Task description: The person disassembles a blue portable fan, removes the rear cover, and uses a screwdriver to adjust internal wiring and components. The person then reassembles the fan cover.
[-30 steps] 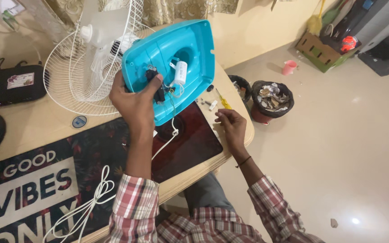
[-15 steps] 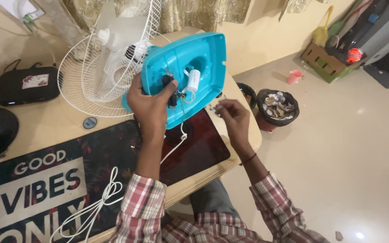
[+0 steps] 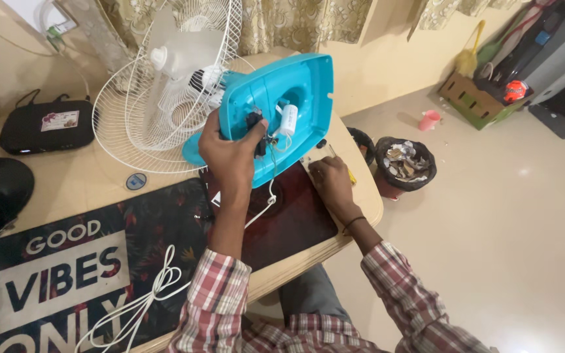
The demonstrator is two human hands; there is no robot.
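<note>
The turquoise fan base (image 3: pixel 295 98) is tipped up on edge near the far right corner of the tabletop (image 3: pixel 361 196), its hollow underside facing the person and its long axis running from the near left up to the far right. A white capacitor (image 3: pixel 287 121) sits inside it. The left hand (image 3: pixel 230 157) grips the base's lower rim. The right hand (image 3: pixel 328 180) rests curled on the tabletop's right edge; whether it holds anything is unclear. The white wire fan guard (image 3: pixel 158 104) lies behind.

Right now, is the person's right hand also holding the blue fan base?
No, only the left hand grips the blue fan base; the right hand rests lower on the table, apart from it.
</note>
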